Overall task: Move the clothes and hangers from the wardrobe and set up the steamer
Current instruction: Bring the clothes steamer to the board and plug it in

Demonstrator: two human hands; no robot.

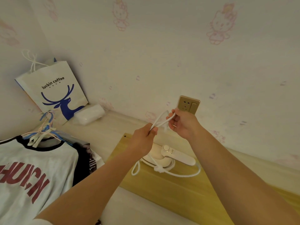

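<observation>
Hands are seen from the head camera raised in front of a wallpapered wall (162, 54), with a white cord (160, 121) stretched between them. The left hand (142, 140) is closed around the cord, which is pinched between thumb and curled fingers. The right hand (183, 124) is held just beside it, and a loop of the same cord is gripped by its bent fingers. A gold wall socket (189, 104) is mounted on the wall just behind the right hand; nothing is plugged into it.

Below the hands, the steamer (168, 155), a cream handheld unit with a round dial, is laid on its side on a yellow board (178, 200). The cord is seen running down from the left hand to the steamer, where it is bunched in a knot and spread in loose loops over the board.

To the left, a white T-shirt (32, 176) with dark red lettering and a black neckband is laid flat, with a darker garment (84, 159) partly tucked under its right edge. A bundle of blue and white hangers (43, 129) is resting at the collar of the shirt. Against the wall in the far corner, a white paper bag (53, 90) printed with a blue deer is propped upright, and a clear plastic packet (89, 114) is lying beside its base.
</observation>
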